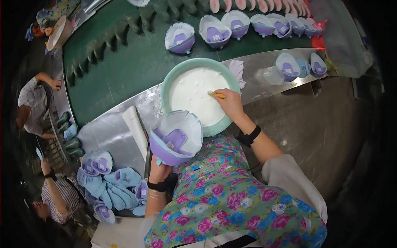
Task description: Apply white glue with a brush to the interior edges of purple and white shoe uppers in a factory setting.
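Note:
In my left hand (159, 171) is a lavender and pale blue shoe upper (167, 153), gripped from below with its opening turned up toward me. A white label shows on its lavender inside. My right hand (231, 106) pinches a small yellow-handled brush (218, 95) over a mint-green basin (166, 82). White liquid (190, 97) with small lumps or bubbles fills much of the basin. The brush tip is at the liquid's surface; whether it dips in is hard to tell. The held upper overlaps the basin's near left rim in the picture.
Similar uppers (180, 41) line the green conveyor belt (120, 78), beside dark green shoe forms (133, 22) and pink soles (250, 5). A pile of blue uppers (120, 192) lies at lower left. A clear cup (273, 76) stands on the metal ledge. Two co-workers (35, 101) are at left.

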{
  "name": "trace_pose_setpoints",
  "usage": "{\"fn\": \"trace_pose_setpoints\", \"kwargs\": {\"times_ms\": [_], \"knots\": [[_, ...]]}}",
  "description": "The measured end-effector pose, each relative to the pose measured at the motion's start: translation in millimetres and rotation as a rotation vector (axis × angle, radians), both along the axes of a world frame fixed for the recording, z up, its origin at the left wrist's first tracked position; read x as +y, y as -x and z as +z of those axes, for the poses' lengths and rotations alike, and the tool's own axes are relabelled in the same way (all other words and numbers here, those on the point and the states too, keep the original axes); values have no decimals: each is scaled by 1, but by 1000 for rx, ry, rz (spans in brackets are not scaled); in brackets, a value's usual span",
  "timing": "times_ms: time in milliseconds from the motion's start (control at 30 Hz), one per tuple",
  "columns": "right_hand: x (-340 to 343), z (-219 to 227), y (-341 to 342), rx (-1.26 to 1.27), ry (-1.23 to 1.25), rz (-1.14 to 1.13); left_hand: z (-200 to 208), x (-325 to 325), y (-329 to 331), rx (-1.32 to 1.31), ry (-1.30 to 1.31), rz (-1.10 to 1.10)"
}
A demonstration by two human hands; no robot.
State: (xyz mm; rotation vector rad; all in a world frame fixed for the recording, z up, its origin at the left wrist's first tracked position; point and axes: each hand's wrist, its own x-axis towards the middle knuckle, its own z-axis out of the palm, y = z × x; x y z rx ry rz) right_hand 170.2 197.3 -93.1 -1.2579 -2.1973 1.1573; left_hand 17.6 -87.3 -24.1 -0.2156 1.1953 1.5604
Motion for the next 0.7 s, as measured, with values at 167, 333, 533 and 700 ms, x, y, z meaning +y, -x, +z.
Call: {"fn": "trace_pose_setpoints", "kwargs": {"times_ms": [167, 333, 533, 700], "knots": [[7, 18, 5, 4, 25, 38, -22, 23, -5, 47, -37, 46], [14, 115, 17, 340, 344, 192, -20, 56, -9, -28, -91, 33], [27, 120, 18, 360, 381, 254, -7, 74, -8, -33, -89, -59], [21, 110, -7, 229, 310, 1, 2, 75, 4, 44, -59, -30]]}}
